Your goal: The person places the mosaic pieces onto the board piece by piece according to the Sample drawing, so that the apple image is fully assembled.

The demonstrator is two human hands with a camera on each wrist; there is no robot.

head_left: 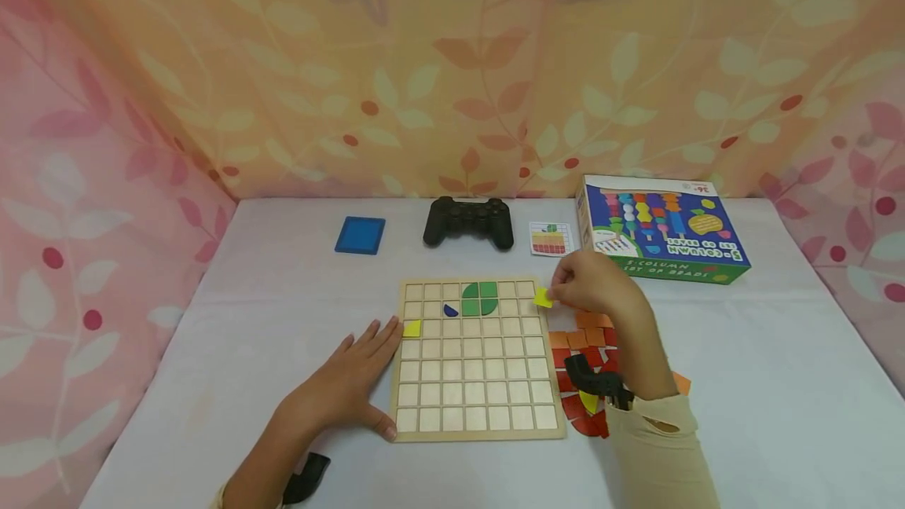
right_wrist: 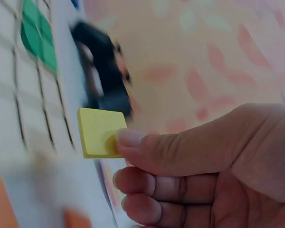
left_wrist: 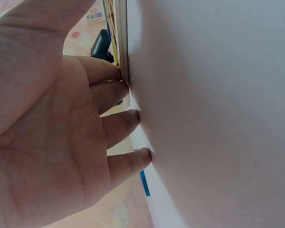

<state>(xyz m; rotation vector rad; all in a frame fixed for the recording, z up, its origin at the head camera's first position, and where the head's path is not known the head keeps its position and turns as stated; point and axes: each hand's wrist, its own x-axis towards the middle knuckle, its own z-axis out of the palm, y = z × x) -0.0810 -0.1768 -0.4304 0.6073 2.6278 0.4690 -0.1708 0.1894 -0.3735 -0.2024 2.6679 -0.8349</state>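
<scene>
My right hand (head_left: 594, 281) pinches a yellow square tile (right_wrist: 97, 133) between thumb and fingers, over the upper right edge of a wooden grid board (head_left: 481, 437). The left hand (head_left: 339, 391) lies along the board's left side, fingers spread, with thumb near the lower left corner and fingertips by the upper left edge. Another yellow square (head_left: 412, 328) sits in the leftmost cell of the third row. Several green pieces (head_left: 470, 307) fill cells in the top two rows. Beside them is a dark blue half-round piece (head_left: 450, 310).
Loose orange tiles (head_left: 558, 340) and red tiles (head_left: 583, 422) lie right of the board, partly hidden under the right arm. Behind stand a blue square tray (head_left: 360, 236), a black game controller (head_left: 468, 220), a pattern card (head_left: 550, 239) and a bead-set box (head_left: 665, 230).
</scene>
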